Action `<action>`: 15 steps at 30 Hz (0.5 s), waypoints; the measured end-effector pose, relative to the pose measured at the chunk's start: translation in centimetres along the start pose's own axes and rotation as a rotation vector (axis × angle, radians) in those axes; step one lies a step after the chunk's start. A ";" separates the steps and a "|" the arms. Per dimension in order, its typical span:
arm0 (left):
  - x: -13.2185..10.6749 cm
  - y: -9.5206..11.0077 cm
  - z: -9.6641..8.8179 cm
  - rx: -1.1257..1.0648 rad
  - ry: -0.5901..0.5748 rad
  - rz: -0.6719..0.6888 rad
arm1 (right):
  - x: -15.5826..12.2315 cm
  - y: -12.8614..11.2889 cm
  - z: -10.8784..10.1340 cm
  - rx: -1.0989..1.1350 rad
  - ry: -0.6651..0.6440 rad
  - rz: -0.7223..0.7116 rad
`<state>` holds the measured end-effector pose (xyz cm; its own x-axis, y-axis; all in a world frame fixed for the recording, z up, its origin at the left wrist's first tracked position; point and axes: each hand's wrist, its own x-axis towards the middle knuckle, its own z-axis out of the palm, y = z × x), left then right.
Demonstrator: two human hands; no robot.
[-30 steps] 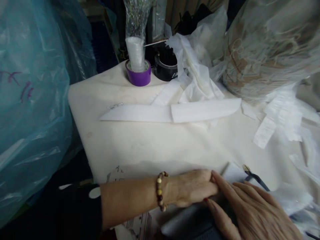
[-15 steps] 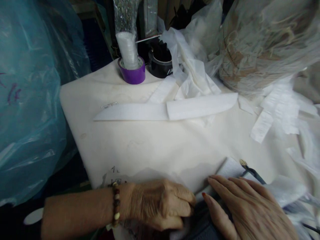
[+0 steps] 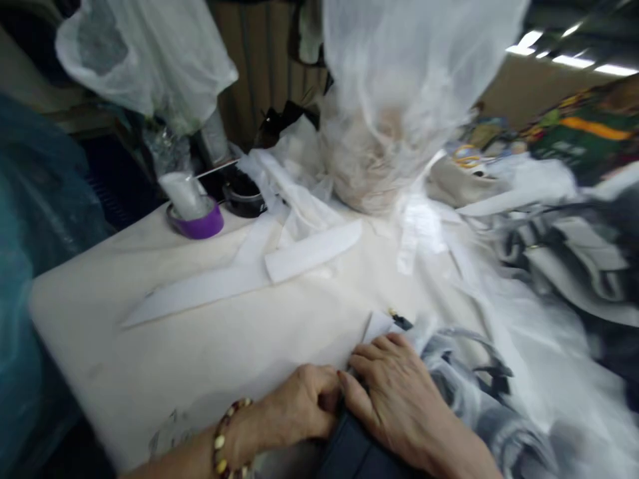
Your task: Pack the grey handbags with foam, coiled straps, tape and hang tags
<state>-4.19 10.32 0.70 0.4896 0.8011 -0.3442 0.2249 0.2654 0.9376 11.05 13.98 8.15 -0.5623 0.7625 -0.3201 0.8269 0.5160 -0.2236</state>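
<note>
My left hand (image 3: 304, 402), with a bead bracelet (image 3: 224, 439) on the wrist, is curled closed at the near edge of the cream padded table (image 3: 100, 332), pinching the edge of a dark fabric piece (image 3: 354, 452). Beside it my right hand (image 3: 399, 392) lies flat with fingers stretched out, pressing on the same dark fabric and a thin white sheet (image 3: 379, 324). The two hands touch. Long white interfacing strips (image 3: 249, 279) lie across the middle of the table, apart from both hands.
A purple tape roll (image 3: 197, 223) with a clear plastic bag standing in it and a black tape roll (image 3: 244, 199) sit at the back. White plastic bags (image 3: 399, 106) and crumpled white fabric pile behind. A teal plastic bag (image 3: 30, 219) bulges at left. Blurred grey-white fabric (image 3: 524, 346) covers the right.
The view swung up and to the right, so the table now lies lower left. My left hand closed into a fist beside my right hand, which stays flat on the fabric.
</note>
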 end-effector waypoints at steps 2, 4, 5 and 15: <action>0.3 -0.6 -0.4 0.054 0.000 0.050 | -0.2 -0.3 -0.4 0.005 0.024 0.014; 0.5 -1.1 -0.4 0.094 0.021 0.084 | -0.4 -0.4 -0.6 -0.013 0.058 0.020; 0.5 -1.3 -0.4 0.098 0.027 0.090 | -0.5 -0.4 -0.6 -0.029 0.065 0.024; 0.6 0.5 0.6 0.031 0.130 -0.060 | -0.4 -0.8 0.0 -0.130 0.190 0.037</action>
<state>-3.29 10.67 0.95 0.3619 0.8475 -0.3882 0.2777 0.2995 0.9128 10.59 13.22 8.48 -0.5305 0.8354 -0.1441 0.8477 0.5227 -0.0903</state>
